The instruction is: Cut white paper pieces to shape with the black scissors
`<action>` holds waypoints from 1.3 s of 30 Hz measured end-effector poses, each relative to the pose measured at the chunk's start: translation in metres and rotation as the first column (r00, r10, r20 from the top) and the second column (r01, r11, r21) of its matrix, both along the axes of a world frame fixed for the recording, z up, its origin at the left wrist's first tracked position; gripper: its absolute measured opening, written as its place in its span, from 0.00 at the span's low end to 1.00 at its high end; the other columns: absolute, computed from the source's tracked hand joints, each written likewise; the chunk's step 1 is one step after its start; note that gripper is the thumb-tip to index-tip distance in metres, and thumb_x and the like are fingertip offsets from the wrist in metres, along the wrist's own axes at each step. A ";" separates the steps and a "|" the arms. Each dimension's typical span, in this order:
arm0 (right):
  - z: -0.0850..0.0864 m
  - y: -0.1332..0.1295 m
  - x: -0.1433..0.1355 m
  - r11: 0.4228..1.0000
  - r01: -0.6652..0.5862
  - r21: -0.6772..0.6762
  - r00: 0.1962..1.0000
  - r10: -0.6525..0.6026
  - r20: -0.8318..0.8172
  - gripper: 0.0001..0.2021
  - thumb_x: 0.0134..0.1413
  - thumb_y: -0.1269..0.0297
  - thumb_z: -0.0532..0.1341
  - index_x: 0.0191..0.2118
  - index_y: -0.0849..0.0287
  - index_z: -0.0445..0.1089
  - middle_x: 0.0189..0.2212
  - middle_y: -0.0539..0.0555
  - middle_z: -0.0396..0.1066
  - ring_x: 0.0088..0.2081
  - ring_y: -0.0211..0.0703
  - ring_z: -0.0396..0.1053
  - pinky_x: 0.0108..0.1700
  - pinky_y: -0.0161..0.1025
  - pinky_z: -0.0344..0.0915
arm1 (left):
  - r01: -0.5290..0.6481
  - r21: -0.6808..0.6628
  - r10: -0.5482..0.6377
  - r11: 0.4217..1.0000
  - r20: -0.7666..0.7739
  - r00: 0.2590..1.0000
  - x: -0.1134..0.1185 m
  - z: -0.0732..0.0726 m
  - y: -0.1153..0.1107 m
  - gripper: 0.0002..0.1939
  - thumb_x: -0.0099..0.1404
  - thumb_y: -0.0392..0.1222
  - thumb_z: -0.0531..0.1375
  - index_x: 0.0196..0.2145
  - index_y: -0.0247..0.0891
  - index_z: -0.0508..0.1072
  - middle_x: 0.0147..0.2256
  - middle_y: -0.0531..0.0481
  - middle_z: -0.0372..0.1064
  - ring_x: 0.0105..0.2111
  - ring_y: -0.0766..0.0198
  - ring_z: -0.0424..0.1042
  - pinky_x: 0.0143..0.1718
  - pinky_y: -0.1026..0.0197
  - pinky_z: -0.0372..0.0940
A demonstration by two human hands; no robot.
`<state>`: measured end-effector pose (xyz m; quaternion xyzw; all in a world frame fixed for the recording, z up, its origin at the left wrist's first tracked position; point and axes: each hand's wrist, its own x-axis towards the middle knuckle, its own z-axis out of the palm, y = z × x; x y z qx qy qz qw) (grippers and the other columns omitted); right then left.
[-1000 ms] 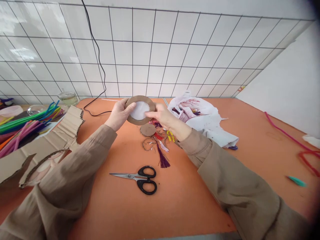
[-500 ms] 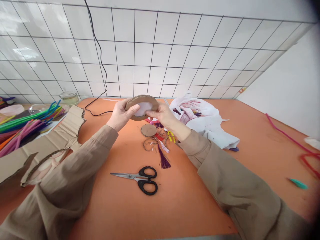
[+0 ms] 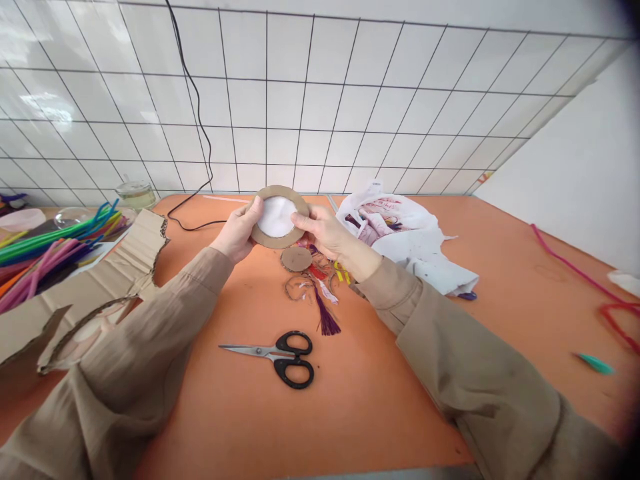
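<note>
Between my two hands, a cardboard ring point(image 3: 277, 191) with a white center point(image 3: 277, 216) is held up above the table, its round front turned towards me. My left hand point(image 3: 239, 230) grips the left rim, thumb on the front. My right hand point(image 3: 327, 233) pinches the right rim, its thumb reaching onto the white middle. Just below lies a small cardboard disc point(image 3: 297, 259). Beside it are tangled threads, yellow pieces point(image 3: 341, 272) and a dark purple tassel point(image 3: 328, 319). Nearer to me, scissors with black handles point(image 3: 293, 360) lie slightly apart at the blades, pointing left.
Cut corrugated cardboard point(image 3: 127, 257) lies at the left, beside colorful pipe cleaners point(image 3: 55, 243) and a glass jar point(image 3: 136, 195). A white plastic bag point(image 3: 400, 233) sits behind my right hand. At the far right are a red strand point(image 3: 570, 267) and a green piece point(image 3: 595, 363).
The cardboard ring has been tilted up, so its face and white center now show as a fuller circle. Both hands keep their hold and have shifted slightly left.
</note>
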<state>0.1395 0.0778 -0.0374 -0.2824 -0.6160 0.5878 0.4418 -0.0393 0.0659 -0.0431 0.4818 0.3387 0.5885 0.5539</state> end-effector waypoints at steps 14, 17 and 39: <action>-0.008 0.004 -0.002 0.995 0.078 -0.063 0.997 -0.076 0.026 0.21 0.37 0.51 0.72 0.31 0.60 0.65 0.23 0.47 0.62 0.23 0.32 0.58 0.20 0.33 0.50 | -0.006 -0.140 -0.003 0.990 -0.064 0.998 -0.001 0.003 -0.007 0.26 0.42 0.44 0.77 0.40 0.34 0.79 0.40 0.42 0.78 0.41 0.54 0.75 0.37 0.57 0.70; -0.008 0.002 -0.002 0.992 0.103 -0.075 0.994 -0.099 0.050 0.21 0.39 0.49 0.71 0.32 0.61 0.67 0.23 0.47 0.62 0.22 0.33 0.58 0.21 0.34 0.50 | -0.040 -0.166 0.031 0.985 -0.061 0.998 0.002 0.002 -0.006 0.25 0.39 0.42 0.77 0.37 0.33 0.79 0.37 0.43 0.78 0.38 0.55 0.75 0.37 0.56 0.70; -0.020 0.003 -0.007 0.985 0.125 -0.115 0.991 -0.119 0.056 0.24 0.33 0.56 0.74 0.38 0.60 0.68 0.30 0.51 0.70 0.29 0.37 0.64 0.23 0.33 0.55 | 0.050 -0.173 -0.053 0.984 -0.011 0.999 -0.004 -0.014 0.003 0.24 0.44 0.43 0.76 0.39 0.34 0.79 0.40 0.41 0.78 0.40 0.53 0.76 0.41 0.53 0.72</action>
